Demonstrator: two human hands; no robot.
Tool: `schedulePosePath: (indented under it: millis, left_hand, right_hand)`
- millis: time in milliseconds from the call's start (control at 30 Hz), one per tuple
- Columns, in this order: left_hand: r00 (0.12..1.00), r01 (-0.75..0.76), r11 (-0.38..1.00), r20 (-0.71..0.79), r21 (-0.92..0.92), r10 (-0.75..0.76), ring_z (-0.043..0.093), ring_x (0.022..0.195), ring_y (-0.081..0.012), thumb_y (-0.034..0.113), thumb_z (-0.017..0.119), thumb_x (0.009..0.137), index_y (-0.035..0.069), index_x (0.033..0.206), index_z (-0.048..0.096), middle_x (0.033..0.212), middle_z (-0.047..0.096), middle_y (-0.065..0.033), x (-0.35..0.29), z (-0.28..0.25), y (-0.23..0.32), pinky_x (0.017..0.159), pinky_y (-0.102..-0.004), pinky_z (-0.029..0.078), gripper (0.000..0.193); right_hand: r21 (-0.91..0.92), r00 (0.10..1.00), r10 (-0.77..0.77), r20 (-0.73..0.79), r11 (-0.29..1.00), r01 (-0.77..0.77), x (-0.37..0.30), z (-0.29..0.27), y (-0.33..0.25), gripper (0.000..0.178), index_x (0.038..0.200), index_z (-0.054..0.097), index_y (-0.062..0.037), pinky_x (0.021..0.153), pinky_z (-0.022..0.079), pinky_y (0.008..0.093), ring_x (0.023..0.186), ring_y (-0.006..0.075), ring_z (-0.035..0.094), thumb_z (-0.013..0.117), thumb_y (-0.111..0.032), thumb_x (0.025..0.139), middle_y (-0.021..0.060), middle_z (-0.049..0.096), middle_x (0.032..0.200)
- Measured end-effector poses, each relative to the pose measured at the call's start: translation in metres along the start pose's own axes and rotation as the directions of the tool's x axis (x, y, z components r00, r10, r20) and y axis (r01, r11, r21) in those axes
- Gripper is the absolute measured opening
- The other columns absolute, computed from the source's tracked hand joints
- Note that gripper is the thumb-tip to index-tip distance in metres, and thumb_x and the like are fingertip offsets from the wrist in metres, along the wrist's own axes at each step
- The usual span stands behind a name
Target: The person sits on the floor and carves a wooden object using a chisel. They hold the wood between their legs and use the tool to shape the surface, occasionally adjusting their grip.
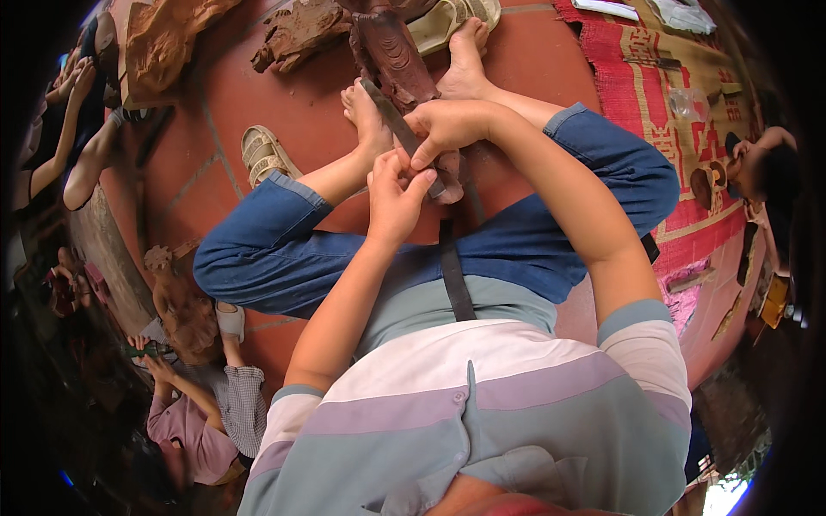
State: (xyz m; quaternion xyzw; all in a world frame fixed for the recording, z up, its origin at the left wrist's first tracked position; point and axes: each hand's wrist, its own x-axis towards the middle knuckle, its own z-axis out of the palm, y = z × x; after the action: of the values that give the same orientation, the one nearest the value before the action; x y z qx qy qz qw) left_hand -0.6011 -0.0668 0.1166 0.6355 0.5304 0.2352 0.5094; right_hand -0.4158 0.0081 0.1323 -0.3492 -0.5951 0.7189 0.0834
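Bar point(389, 113) — right hand point(447, 127) beyond left hand point(396, 198)

The trousers point(258, 249) are blue — terracotta tiles point(551, 52) beneath them, red-and-yellow patterned mat point(680, 129) to their right, reddish-brown carving point(396, 64) beyond.

1 fisheye head cam, looking down, nr hands point(397, 199).

Red tiled floor point(533, 56), patterned mat point(630, 107) at right, bright lower-right light point(725, 499)
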Motion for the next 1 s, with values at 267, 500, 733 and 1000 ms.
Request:
schedulePosePath:
  millis: [267, 500, 733, 1000]
  left_hand:
    - [0.975, 0.204, 0.873, 0.174, -0.443, -0.139, 0.054, 0.09, -0.0089, 0.006, 0.054, 0.093, 0.0, 0.114, 0.053, 0.098, 0.057, -0.0015, 0.01, -0.013, 0.006, 0.078, -0.0221, 0.044, 0.022]
    - [0.941, 0.338, 0.736, 0.212, -0.587, -0.263, 0.053, 0.074, -0.0024, 0.013, 0.057, 0.093, 0.014, 0.091, 0.052, 0.104, 0.06, 0.001, 0.015, -0.036, 0.0, 0.063, -0.0172, 0.041, 0.005]
    - [0.973, 0.226, 0.714, 0.116, -0.663, -0.2, 0.054, 0.076, -0.0049, 0.008, 0.057, 0.092, 0.012, 0.09, 0.049, 0.112, 0.06, -0.0042, 0.027, -0.046, 0.021, 0.065, -0.0187, 0.043, 0.009]
    - [0.961, 0.273, 0.755, 0.138, -0.596, -0.239, 0.052, 0.071, -0.0061, 0.011, 0.058, 0.091, 0.015, 0.09, 0.049, 0.082, 0.055, 0.0036, 0.002, -0.054, 0.028, 0.063, -0.0216, 0.043, 0.01]
  right_hand:
    - [-0.225, 0.91, -0.237, -0.339, 0.96, 0.166, -0.022, -0.013, 0.016, 0.057, 0.123, 0.057, -0.0078, 0.075, 0.049, 0.0319, 0.084, 0.021, 0.063, 0.073, -0.032, 0.074, 0.0092, 0.068, 0.091]
    - [0.64, -0.012, 0.651, -0.759, 0.749, 0.169, -0.316, -0.122, 0.141, 0.085, 0.148, -0.009, -0.0167, 0.042, 0.043, 0.0277, 0.047, 0.012, 0.054, 0.044, 0.002, 0.084, 0.0121, 0.065, 0.079]
    - [0.85, -0.049, 0.865, -0.499, 0.5, 0.165, -0.377, -0.125, 0.2, 0.084, 0.148, -0.004, -0.0295, 0.042, 0.043, 0.0274, 0.044, 0.0093, 0.049, 0.045, 0.001, 0.088, 0.0041, 0.06, 0.065]
    - [0.427, 0.281, 0.418, -0.864, 0.904, -0.033, -0.258, -0.1, 0.087, 0.059, 0.145, 0.029, -0.0184, 0.049, 0.042, 0.0235, 0.057, 0.0065, 0.052, 0.049, -0.01, 0.091, 0.002, 0.06, 0.072]
